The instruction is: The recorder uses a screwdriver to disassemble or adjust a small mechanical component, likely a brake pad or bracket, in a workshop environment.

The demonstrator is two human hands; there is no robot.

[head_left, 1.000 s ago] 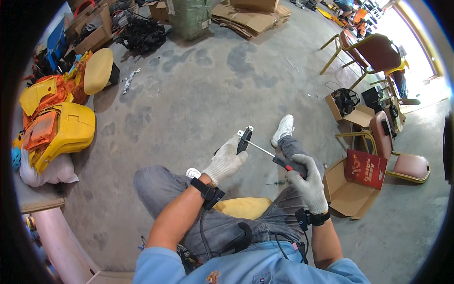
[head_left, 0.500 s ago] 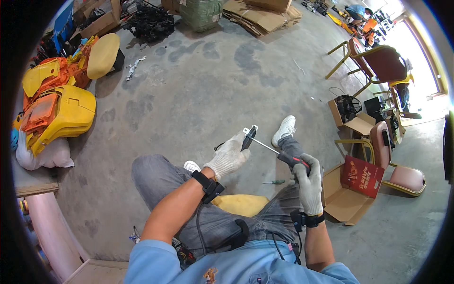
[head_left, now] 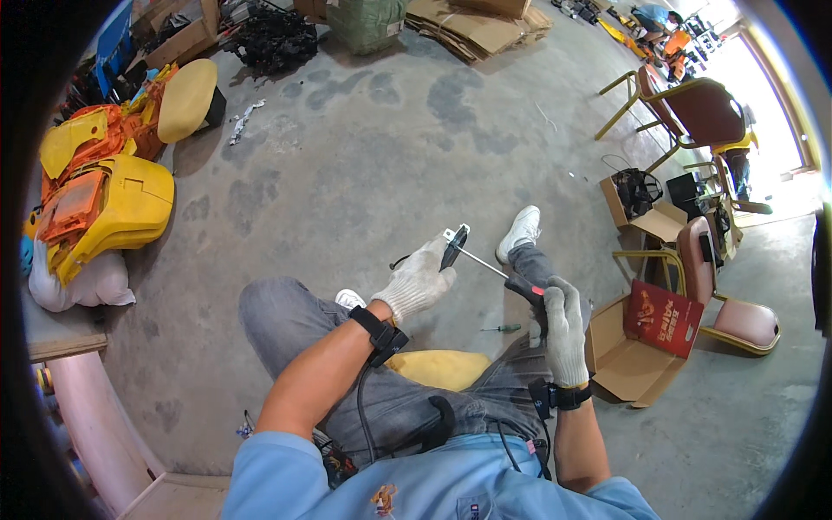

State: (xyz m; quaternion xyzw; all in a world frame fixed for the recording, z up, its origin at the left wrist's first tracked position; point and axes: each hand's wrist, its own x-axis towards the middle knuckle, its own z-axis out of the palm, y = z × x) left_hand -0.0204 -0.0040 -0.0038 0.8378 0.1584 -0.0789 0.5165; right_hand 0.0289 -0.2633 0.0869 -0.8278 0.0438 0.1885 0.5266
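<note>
My left hand (head_left: pixel 421 276), in a white knit glove, grips a small black part (head_left: pixel 454 248) with a silver metal tab at its top. A screwdriver (head_left: pixel 523 287) with a black and red handle runs from my right hand (head_left: pixel 563 334) up to that part; its shaft tip meets the part by the metal tab. My gloved right hand is at the butt of the handle, its fingers fairly straight and partly hiding the grip. On the floor between my legs lies a second, smaller screwdriver (head_left: pixel 502 328) with a green handle.
An open cardboard box (head_left: pixel 637 364) with a red flap stands by my right knee, beside a tipped chair (head_left: pixel 693 260). Yellow and orange plastic shells (head_left: pixel 130 204) are piled at left. Flattened cardboard (head_left: pixel 472 30) lies far ahead. Cables run from my wrist straps.
My right hand's fingers have straightened and shifted toward the handle's end, and the screwdriver handle has turned. My left hand and the black part stay almost in place.
</note>
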